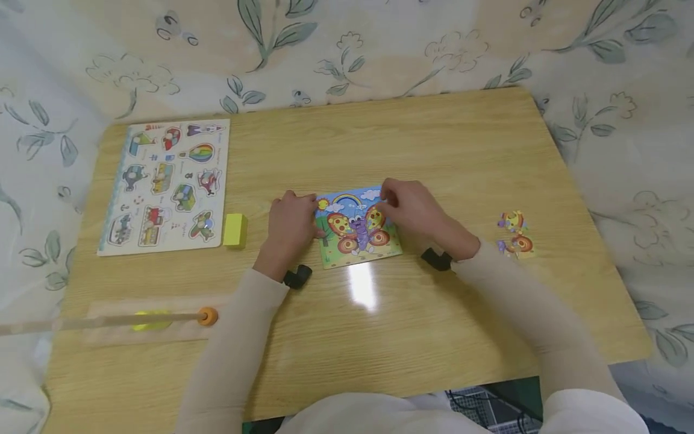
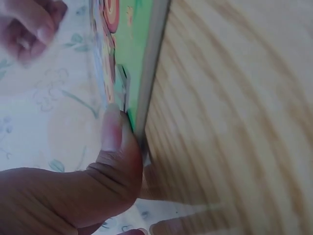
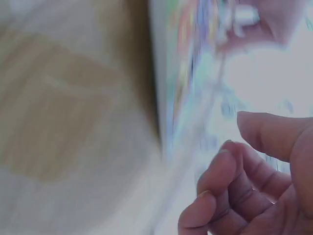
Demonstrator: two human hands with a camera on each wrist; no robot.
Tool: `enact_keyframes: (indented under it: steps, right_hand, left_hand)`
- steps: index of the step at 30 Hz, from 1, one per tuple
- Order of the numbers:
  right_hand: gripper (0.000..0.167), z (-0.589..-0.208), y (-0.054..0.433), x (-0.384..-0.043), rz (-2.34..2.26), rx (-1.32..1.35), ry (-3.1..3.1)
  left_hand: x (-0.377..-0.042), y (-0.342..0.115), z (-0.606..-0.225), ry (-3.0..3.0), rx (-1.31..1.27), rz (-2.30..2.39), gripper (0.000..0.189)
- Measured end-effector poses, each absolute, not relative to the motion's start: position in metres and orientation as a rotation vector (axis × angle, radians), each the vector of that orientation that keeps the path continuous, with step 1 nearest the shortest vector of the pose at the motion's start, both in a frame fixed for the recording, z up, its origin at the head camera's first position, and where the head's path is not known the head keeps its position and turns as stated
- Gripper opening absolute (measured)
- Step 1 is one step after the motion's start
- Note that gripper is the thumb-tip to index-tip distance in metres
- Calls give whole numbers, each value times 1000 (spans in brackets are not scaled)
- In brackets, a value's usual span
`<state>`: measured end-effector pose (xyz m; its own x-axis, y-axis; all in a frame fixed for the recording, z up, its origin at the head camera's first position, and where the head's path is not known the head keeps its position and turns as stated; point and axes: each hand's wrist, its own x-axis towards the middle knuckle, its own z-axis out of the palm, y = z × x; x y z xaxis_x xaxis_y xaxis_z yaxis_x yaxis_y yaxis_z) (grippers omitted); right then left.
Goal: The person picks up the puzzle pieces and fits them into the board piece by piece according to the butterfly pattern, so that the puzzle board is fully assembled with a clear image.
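A small butterfly picture puzzle (image 1: 355, 232) lies flat in the middle of the table, with a rainbow and a sun along its top. My left hand (image 1: 293, 226) holds the puzzle by its left side; the left wrist view shows the thumb (image 2: 112, 132) against its edge and top face. Over the upper right corner is my right hand (image 1: 409, 205). In the right wrist view its fingers (image 3: 217, 171) are loosely bent, with a gap to the thumb and nothing seen between them. That view of the puzzle (image 3: 178, 93) is blurred.
Two colourful loose pieces, one upper (image 1: 512, 222) and one lower (image 1: 517, 244), lie to the right. Leftward are a large picture board (image 1: 181, 199), a yellow block (image 1: 235, 231) and a wooden base (image 1: 119, 307) with a post bearing an orange ring (image 1: 208, 316).
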<state>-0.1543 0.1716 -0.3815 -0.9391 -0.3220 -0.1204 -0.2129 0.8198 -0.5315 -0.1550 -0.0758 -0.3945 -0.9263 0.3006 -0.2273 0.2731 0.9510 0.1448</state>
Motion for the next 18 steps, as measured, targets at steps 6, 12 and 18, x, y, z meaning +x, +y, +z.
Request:
enact_keyframes:
  steps: [6,12,18]
  right_hand:
    - [33,-363,259,-146,-628,-179,2796]
    - [71,-359,338,-130,-429,148,2687]
    - [76,-373,363,-117,-360,261,2688]
  left_hand:
    - [-153,-79,-394,2843,411,188,63]
    - [-154,-77,-394,2842,414,187,64]
    - [-155,-76,-393,2842,419,183,65]
